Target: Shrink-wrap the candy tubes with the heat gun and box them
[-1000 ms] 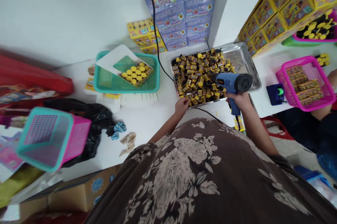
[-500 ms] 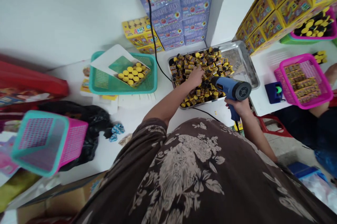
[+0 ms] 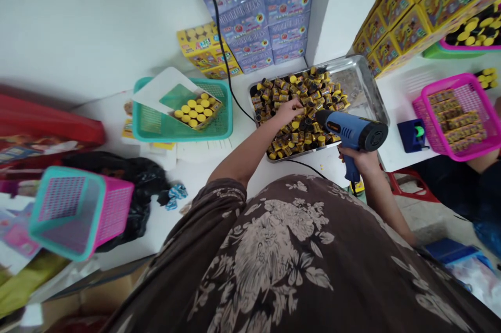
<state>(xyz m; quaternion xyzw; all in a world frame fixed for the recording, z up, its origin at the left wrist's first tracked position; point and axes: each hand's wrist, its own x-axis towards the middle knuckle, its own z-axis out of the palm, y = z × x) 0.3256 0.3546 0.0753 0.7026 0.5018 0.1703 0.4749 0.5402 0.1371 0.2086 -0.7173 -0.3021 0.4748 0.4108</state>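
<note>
A blue heat gun (image 3: 350,128) with a black nozzle and black rear cap is gripped by its handle in my right hand (image 3: 365,162). Its nozzle points left, over a heap of small yellow-and-black labelled bottles (image 3: 291,137) in a shiny metal tray (image 3: 362,87). My left hand (image 3: 287,114) reaches into that heap, just left of the nozzle. Its fingers are bent together at the tips among the bottles; what lies between them cannot be made out.
Left stands a teal basket (image 3: 143,127) with a box of yellow-capped bottles. Purple boxes (image 3: 246,20) and yellow boxes (image 3: 410,25) are stacked behind. A pink basket (image 3: 434,137) is at right, near another person's arm. A black cable (image 3: 216,9) hangs across the wall.
The heat gun and my right hand have shifted slightly right, the gun's rear swinging outward. My left hand has drawn slightly left, its fingers still among the bottles.
</note>
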